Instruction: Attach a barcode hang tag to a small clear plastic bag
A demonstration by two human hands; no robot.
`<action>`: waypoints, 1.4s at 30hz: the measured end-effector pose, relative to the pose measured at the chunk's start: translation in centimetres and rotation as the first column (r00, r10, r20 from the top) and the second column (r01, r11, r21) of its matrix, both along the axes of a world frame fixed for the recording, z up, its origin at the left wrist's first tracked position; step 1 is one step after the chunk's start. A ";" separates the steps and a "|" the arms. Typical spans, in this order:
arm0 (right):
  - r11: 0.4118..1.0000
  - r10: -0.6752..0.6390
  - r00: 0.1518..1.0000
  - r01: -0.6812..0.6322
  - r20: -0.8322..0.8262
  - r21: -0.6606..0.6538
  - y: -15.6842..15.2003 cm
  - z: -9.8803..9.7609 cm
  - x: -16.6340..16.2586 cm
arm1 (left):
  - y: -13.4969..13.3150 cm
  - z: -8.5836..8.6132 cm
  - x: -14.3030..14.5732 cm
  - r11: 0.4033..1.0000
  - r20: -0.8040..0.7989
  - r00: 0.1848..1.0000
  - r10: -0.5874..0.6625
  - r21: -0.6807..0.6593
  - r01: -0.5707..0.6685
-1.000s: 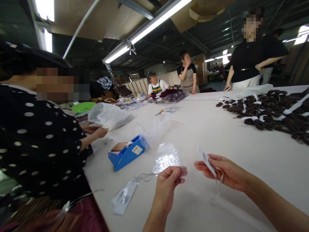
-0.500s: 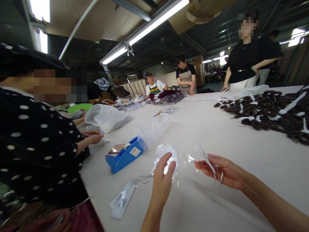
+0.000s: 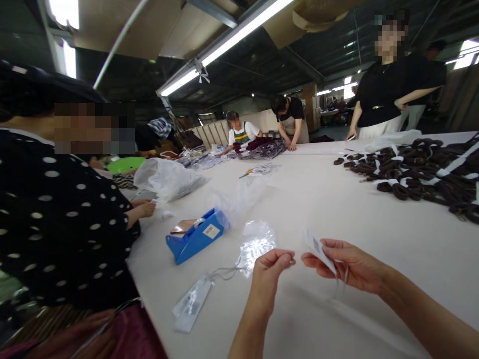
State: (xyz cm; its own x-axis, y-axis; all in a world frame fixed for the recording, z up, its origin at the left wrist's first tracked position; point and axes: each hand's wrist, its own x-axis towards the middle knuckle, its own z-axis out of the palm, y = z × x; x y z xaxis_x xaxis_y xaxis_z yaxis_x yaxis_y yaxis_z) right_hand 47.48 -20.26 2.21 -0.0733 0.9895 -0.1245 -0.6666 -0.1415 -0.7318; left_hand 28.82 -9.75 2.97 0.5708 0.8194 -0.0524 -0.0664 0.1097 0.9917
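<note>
My right hand (image 3: 354, 264) grips a white hang tag (image 3: 321, 253) between thumb and fingers, and the tag's pale string (image 3: 342, 281) hangs in a loop below the palm. Close to its left, my left hand (image 3: 270, 271) is closed in a pinch; whatever its fingertips hold, if anything, is too small to tell. Behind that hand lies a pile of shiny clear plastic bags (image 3: 258, 242). Bagged tags (image 3: 192, 301) rest on the table to the left, their grey strings running toward the pile.
A blue tape dispenser (image 3: 198, 237) stands on the white table (image 3: 310, 194), with a phone (image 3: 183, 227) behind it. Farther back are a plastic sack (image 3: 164, 179) and scissors (image 3: 247, 172). Bundled dark cords (image 3: 411, 169) lie at right. A co-worker in polka dots (image 3: 71, 214) is close at left.
My left hand has moved right and closed from an open pose into a pinch. The right hand keeps the tag. At the back, a person in an apron has bent over the table.
</note>
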 end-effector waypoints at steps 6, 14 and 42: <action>1.000 -0.006 0.990 0.004 0.142 0.015 -0.2 0.4 0.5 | -0.1 0.2 0.1 0.996 0.046 0.997 0.058 -0.067 -0.055; 0.985 -0.154 0.822 0.081 0.548 0.155 -1.7 3.5 2.6 | -0.1 0.6 -0.4 1.000 -0.021 1.000 -0.006 -0.007 0.006; 0.872 -0.483 0.323 0.103 0.813 0.478 -5.3 8.2 1.7 | -4.4 5.2 -1.6 0.998 0.033 0.999 -0.020 0.061 0.018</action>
